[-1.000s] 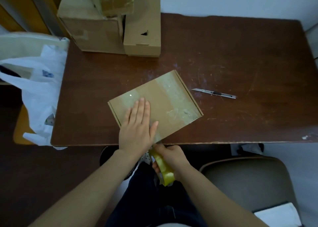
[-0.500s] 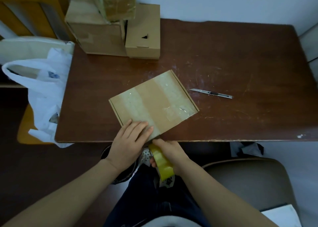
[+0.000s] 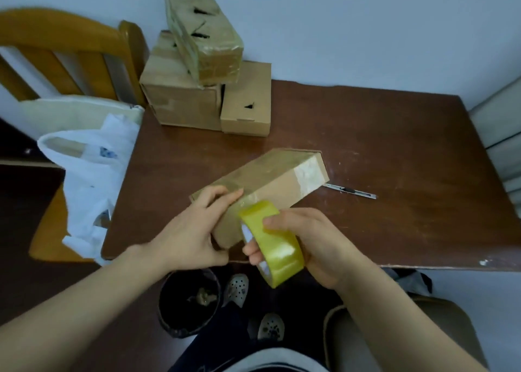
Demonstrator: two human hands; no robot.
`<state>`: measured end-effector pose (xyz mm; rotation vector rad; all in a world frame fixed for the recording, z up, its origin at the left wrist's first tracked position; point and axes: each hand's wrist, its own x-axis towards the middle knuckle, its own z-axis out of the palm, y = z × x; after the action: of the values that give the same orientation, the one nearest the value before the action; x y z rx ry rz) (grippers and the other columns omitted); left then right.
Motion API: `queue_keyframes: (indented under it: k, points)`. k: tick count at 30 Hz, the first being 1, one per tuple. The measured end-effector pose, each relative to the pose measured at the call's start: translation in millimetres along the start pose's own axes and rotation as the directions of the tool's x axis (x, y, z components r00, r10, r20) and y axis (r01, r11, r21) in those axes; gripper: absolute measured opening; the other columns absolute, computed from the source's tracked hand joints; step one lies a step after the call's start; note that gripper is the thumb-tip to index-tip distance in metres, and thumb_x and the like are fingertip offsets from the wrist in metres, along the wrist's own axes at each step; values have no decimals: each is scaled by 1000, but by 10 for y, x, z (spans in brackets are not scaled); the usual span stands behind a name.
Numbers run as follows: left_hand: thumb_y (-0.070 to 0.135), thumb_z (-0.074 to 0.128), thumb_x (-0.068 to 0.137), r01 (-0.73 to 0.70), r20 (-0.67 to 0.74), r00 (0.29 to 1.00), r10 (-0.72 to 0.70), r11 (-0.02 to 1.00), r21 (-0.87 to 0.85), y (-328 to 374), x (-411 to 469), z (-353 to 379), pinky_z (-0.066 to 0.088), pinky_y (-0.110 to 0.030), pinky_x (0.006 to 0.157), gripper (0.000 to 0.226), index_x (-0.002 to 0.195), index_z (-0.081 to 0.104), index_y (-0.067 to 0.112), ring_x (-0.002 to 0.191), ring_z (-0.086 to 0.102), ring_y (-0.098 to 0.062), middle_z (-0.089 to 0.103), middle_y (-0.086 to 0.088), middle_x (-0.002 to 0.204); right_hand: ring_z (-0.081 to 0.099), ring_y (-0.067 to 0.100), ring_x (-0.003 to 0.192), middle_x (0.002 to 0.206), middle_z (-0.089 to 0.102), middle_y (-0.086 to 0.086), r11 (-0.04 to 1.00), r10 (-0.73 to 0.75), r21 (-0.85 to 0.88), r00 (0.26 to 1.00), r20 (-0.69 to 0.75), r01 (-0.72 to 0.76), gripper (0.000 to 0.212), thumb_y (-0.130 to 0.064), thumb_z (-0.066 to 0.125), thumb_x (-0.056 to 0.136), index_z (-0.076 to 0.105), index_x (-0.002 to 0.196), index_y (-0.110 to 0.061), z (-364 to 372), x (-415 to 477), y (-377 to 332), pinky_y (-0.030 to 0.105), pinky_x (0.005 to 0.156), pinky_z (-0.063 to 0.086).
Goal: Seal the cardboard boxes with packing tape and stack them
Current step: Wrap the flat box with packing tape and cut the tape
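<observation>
A flat cardboard box [image 3: 270, 180] with clear tape across it is tilted up on edge over the front of the brown table [image 3: 394, 152]. My left hand [image 3: 194, 230] grips the box's near end, fingers on top and thumb below. My right hand [image 3: 313, 239] holds a yellow roll of packing tape [image 3: 272, 243] against that same end, at the table's front edge. At the back left stand three more cardboard boxes: a large one [image 3: 180, 101], a small one [image 3: 246, 109] beside it, and a taped long one [image 3: 205, 33] lying on top.
A utility knife [image 3: 349, 190] lies on the table right of the box. A white plastic bag [image 3: 87, 180] hangs over a wooden chair [image 3: 70, 53] at the left. Below the table edge are a dark bin [image 3: 189, 304] and my feet. Another chair [image 3: 439, 323] is at lower right.
The box has been lifted from lying flat to tilted on edge. My left hand went from pressing its top to gripping its near end. My right hand raised the tape roll above the table edge.
</observation>
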<state>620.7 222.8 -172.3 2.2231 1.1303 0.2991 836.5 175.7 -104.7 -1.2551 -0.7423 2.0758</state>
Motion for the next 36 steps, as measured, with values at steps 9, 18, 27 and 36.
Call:
queue_keyframes:
  k: [9, 18, 27, 36]
  points:
    - [73, 40, 52, 214, -169, 967, -192, 969, 122, -138, 383, -535, 46, -35, 79, 95, 135, 48, 27, 114, 56, -25, 56, 4, 129, 57, 20, 42, 56, 64, 14, 965, -207, -190, 971, -122, 182, 38, -30, 50, 98, 61, 76, -1, 610, 609, -667, 21, 47, 49]
    - [57, 63, 77, 185, -48, 983, -179, 953, 241, -515, 675, -739, 41, -34, 83, 94, 151, 10, 38, 117, 51, -19, 49, 7, 134, 53, 22, 38, 53, 62, 15, 982, 23, -174, 962, -271, -73, 37, -29, 46, 98, 58, 81, 1, 418, 553, -275, 22, 45, 45]
    - [57, 44, 90, -10, -48, 999, 23, 965, 261, -557, 604, -720, 50, -40, 91, 64, 145, 16, 41, 135, 37, -25, 32, -2, 153, 57, 22, 42, 58, 65, 17, 988, 100, -79, 946, -309, -130, 38, -38, 50, 97, 60, 90, -2, 360, 772, -66, 24, 47, 48]
    - [21, 72, 67, 278, -464, 853, -241, 961, 12, -161, 240, -487, 33, -30, 101, 48, 114, 65, 14, 117, 48, -24, 54, -9, 128, 60, 26, 49, 63, 66, 17, 983, 182, 9, 963, -201, -183, 39, -29, 39, 92, 64, 92, 1, 249, 912, -3, 28, 53, 50]
